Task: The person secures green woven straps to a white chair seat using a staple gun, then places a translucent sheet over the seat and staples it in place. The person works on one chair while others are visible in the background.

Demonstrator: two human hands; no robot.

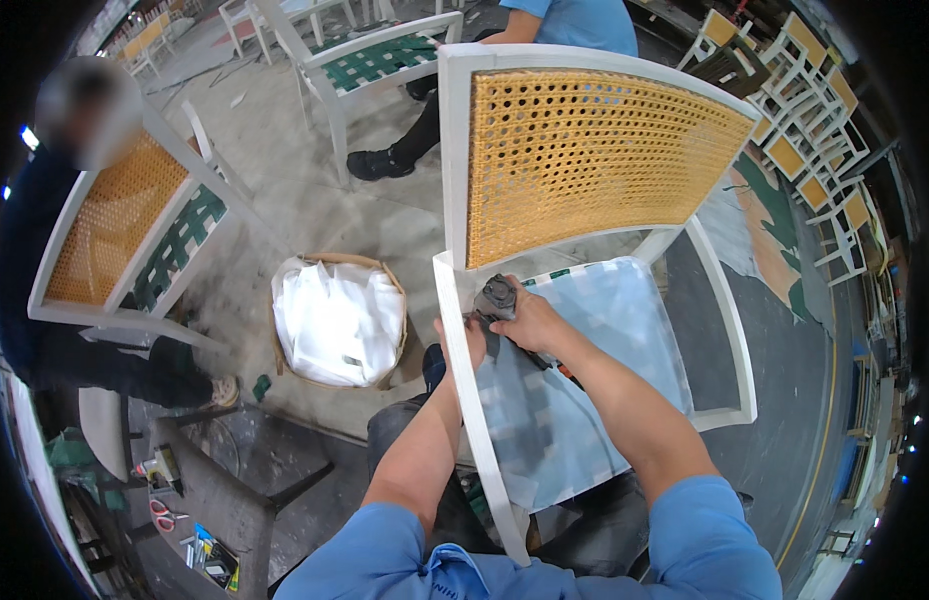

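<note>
A white chair (466,180) with a woven cane back (595,150) stands in front of me. Thin pale cloth (625,330) covers its seat, with green and white webbing showing faintly beneath. My right hand (533,322) is closed round a dark grey staple gun (498,292), which rests at the seat's back left corner. My left hand (467,345) is right beside the tool at that corner, partly behind the white armrest. Its fingers are curled in at the seat edge, and what they pinch is hidden.
Left of the chair, a cardboard box (397,350) holds white cloth pieces (335,325). A dark grey seat (225,490) at lower left carries red-handled scissors (165,515) and small tools. A person (45,240) stands by another cane chair (115,240); another person sits ahead. Stacked chairs (805,150) fill the far right.
</note>
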